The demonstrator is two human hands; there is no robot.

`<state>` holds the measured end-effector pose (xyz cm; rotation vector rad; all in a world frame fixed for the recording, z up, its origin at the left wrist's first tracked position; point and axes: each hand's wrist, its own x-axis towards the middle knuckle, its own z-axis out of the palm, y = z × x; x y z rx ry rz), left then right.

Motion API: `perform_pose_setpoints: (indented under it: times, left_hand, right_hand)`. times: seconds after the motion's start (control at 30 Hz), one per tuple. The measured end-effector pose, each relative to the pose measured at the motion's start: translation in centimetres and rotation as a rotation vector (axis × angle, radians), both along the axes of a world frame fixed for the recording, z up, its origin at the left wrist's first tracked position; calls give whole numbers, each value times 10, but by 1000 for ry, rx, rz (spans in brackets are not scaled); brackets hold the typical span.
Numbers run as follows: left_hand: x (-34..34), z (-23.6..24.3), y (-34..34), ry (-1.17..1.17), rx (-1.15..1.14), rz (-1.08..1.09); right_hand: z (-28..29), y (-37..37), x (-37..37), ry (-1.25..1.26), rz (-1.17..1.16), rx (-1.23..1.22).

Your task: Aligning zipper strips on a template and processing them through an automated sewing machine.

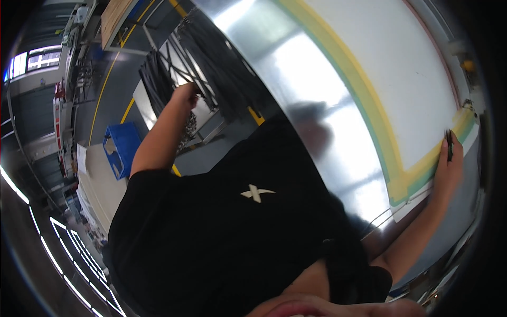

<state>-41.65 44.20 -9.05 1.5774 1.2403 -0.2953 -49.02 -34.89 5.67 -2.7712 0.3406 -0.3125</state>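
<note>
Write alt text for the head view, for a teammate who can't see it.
The person's right hand holds a small dark object at the yellow and green tape bordering a white panel. The left hand is at a mass of long black strips; whether it grips any is unclear. A blue crate shows left of the left forearm.

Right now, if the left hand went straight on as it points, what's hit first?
Likely the black strips just ahead of the left hand; depth is unclear, so it may already touch them.
</note>
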Motion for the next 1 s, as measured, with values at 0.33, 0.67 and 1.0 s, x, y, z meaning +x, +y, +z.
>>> perform_pose_setpoints:
  times: [0.33, 0.67, 1.0]
  left_hand:
    - [77, 234, -80, -939, 1938, -715]
    - [75, 219, -280, -1742, 203, -1195]
    - [57, 271, -372, -1035, 77, -2240]
  right_hand:
    - [15, 25, -2, -66, -16, -9]
    - [31, 34, -4, -15, -65, 48]
    - [117, 121, -37, -324, 525, 158]
